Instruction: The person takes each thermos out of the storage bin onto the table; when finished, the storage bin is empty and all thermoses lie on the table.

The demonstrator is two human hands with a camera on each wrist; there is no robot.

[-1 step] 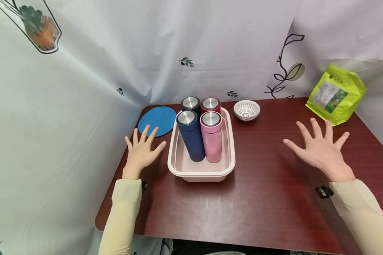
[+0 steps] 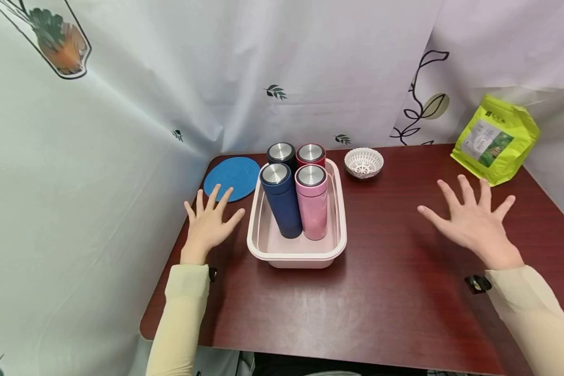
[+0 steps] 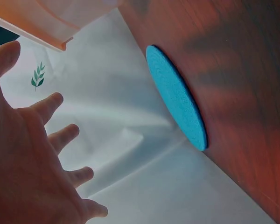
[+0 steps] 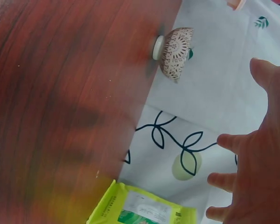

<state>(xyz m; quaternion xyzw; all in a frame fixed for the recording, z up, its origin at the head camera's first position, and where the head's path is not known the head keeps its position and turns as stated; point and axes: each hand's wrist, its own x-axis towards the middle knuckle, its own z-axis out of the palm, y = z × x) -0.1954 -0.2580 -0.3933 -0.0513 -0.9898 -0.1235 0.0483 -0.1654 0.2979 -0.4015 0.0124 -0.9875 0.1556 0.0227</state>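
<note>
My left hand (image 2: 208,227) hovers with fingers spread, left of a pale pink plastic basin (image 2: 297,257) and overlapping the near edge of a round blue woven placemat (image 2: 237,175) in the head view. It holds nothing. Inside the basin, a dark blue flask (image 2: 280,203) and a pink flask (image 2: 313,209) stand in front of a black flask (image 2: 281,151) and a red flask (image 2: 310,152), all with silver-topped lids. Over the table's right side is my right hand (image 2: 477,224), fingers splayed and holding nothing, nearest to a lime-green pouch (image 2: 497,138).
A small white openwork bowl (image 2: 364,163) sits behind and right of the basin, at the back of the dark red wooden table (image 2: 380,303). Pale printed curtains (image 2: 178,78) enclose the back and left. The pouch leans near the back right corner.
</note>
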